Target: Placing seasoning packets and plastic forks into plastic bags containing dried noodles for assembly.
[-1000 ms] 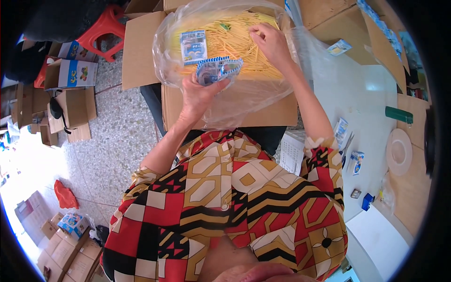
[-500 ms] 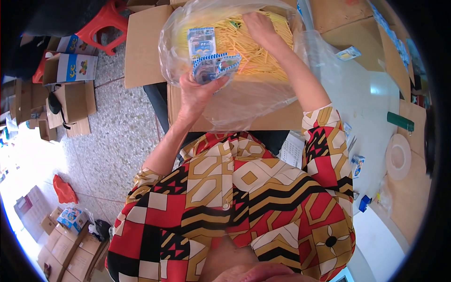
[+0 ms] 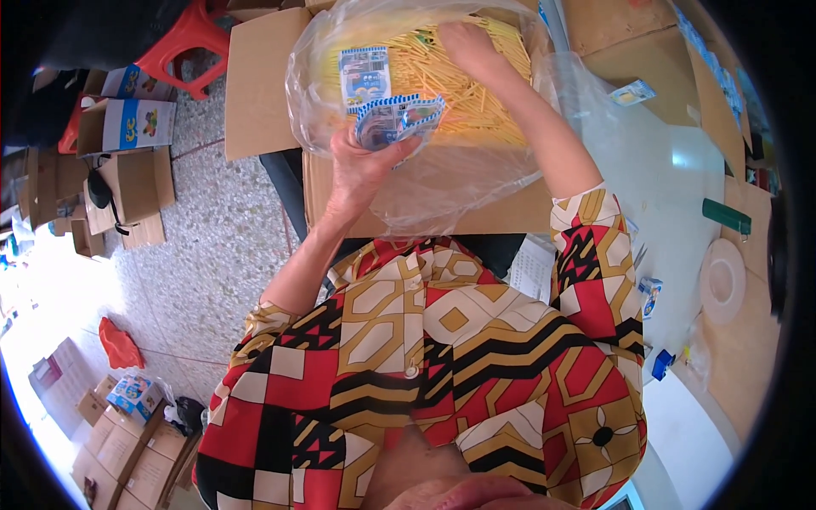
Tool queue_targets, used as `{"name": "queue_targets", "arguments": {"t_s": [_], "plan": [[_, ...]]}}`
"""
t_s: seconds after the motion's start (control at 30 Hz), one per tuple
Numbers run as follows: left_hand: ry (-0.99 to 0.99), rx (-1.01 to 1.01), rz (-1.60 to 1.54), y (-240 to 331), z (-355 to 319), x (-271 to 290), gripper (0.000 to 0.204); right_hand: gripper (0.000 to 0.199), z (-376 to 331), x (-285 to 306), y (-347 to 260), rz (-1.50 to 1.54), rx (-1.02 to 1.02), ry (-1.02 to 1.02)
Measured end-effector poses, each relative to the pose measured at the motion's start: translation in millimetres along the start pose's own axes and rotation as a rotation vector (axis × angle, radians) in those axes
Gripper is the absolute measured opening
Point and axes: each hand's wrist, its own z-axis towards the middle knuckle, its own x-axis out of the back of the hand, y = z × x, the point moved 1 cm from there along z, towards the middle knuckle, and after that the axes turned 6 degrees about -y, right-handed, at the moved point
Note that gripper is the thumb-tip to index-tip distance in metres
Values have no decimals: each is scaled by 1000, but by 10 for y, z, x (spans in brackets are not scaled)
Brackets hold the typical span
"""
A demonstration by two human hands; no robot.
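Note:
My left hand (image 3: 364, 167) is closed around the lower part of a blue-and-white plastic packet (image 3: 387, 126), held upright above the near left side of a box. Its striped top edge spreads apart like a mouth. Below it a similar flat packet (image 3: 364, 75) lies on many thin yellow sticks (image 3: 425, 72). These sticks fill a clear plastic bag (image 3: 310, 93) lining the cardboard box (image 3: 268, 81). At the far side, my right hand (image 3: 466, 47) reaches down into the sticks, knuckles up. Its fingertips are hidden, and I cannot see whether it grips any.
To the right, a pale table (image 3: 671, 204) bears a loose packet (image 3: 631, 93), a green stapler-like object (image 3: 726, 216) and a tape roll (image 3: 722, 280). A red plastic stool (image 3: 183, 51) and cartons (image 3: 127, 123) stand at the far left. More cartons (image 3: 127, 450) are stacked at the lower left.
The packet in my left hand has shifted slightly to the right. My right hand stays in nearly the same spot among the sticks.

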Motion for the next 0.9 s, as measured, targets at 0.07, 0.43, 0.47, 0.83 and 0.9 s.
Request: {"name": "queue_targets", "arguments": {"t_s": [0.07, 0.43, 0.47, 0.83, 0.9], "plan": [[-12, -4, 5, 7, -9, -20, 31, 16, 4, 8, -73, -46, -14, -39], [-25, 9, 7, -28, -86, -114, 32, 20, -234, 124, 53, 180, -9, 221], [-40, 4, 2, -43, -87, -115, 32, 21, -256, 197, 81, 245, -118, 77], [-25, -13, 13, -18, -103, -182, 27, 15, -1080, 543, 54, 1363, -315, -310], [-37, -22, 3, -14, -96, -230, 27, 16, -1261, 436, 15, 1320, -148, -571]]}}
